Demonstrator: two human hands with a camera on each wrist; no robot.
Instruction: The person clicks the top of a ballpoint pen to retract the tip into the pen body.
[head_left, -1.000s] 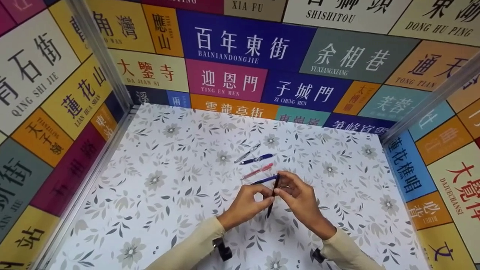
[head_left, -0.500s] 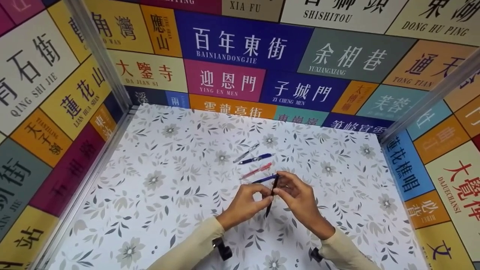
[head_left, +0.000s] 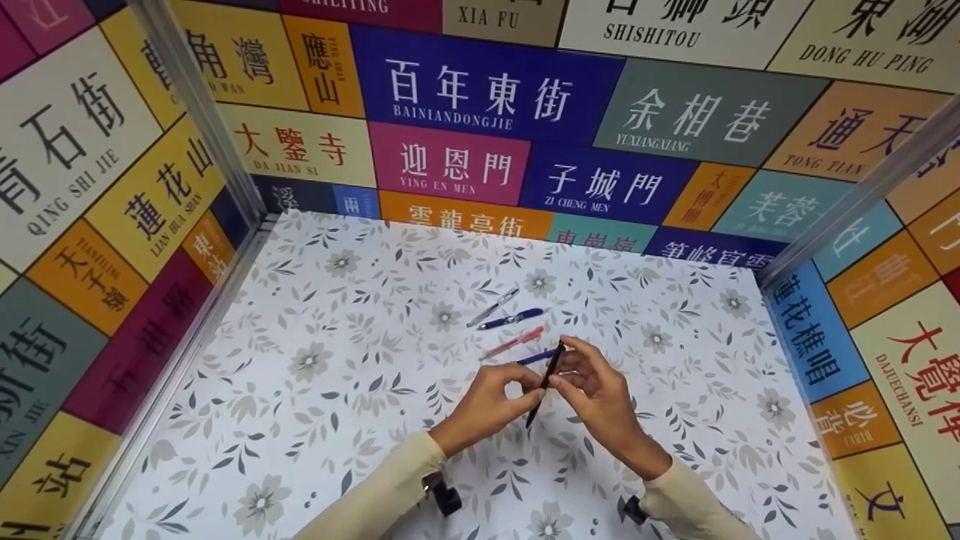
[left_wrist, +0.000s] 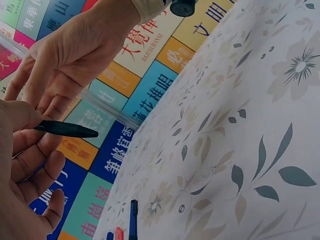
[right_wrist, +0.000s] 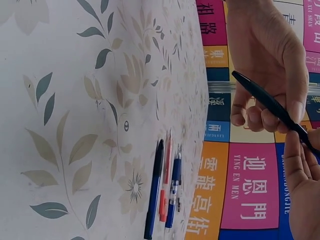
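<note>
Street-sign walls (head_left: pixel 491 86) frame a flower-print surface (head_left: pixel 360 300) where, watched from my remote post, a person's left grip (head_left: pixel 480 401) and right grip (head_left: pixel 606 397) meet on a single black pen (head_left: pixel 553 366). Both are clamped on it: the left pinches it near mid-length between thumb and finger, while the right holds it just beyond, nearer the upper end.

Any coming move turns, I judge, on the slant: the long axis runs from the right grip's fingertips down past the left grip's pinch, the tapered end free below both and aimed back toward the person.

Beyond the grips, a blue pen (head_left: pixel 534 358) lies closest, partly hidden from me overhead, with a red pen (head_left: pixel 514 343), a navy pen (head_left: pixel 511 319) and a clear pen (head_left: pixel 493 307) farther out.

Both wrist views show me the free end held clear of the surface, a gap I cannot judge from the head view. Only the head view, though, gives me the clear pen; neither wrist view lets me pick it out.
</note>
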